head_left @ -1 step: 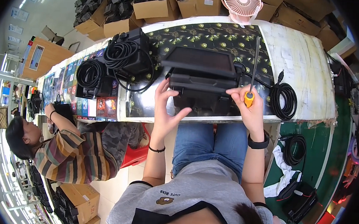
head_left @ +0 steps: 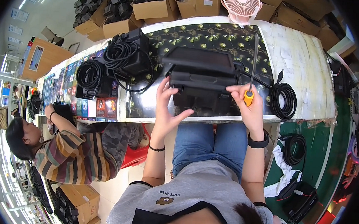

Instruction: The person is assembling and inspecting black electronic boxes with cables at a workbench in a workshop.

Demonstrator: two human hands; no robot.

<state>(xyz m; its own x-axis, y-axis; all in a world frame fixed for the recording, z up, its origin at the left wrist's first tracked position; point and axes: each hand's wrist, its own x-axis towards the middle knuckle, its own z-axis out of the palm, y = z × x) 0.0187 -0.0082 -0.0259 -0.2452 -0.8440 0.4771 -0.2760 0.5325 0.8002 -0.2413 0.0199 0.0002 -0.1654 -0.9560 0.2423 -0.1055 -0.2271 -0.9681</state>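
Observation:
A black plastic device [head_left: 204, 81] with a hinged flat panel [head_left: 202, 60] raised at its far side sits before me on the bench. At its near left corner is my left hand [head_left: 169, 105], fingers curled up against the edge and the thumb stretched well apart, gripping nothing. My right hand [head_left: 250, 106] holds a screwdriver with a yellow handle [head_left: 248, 98], its long metal shaft pointing up and away. The right index fingertip reaches the device's near right corner. A black cable runs from the device's right side to a coil [head_left: 283, 101] on the bench.
Two similar black units with coiled cables [head_left: 122, 54] stand to the left. A pink fan [head_left: 241, 3] is at the bench's far edge, with cardboard boxes [head_left: 155, 8] behind it. A co-worker in a striped shirt [head_left: 72, 156] sits at left. Another coil [head_left: 294, 149] lies at right.

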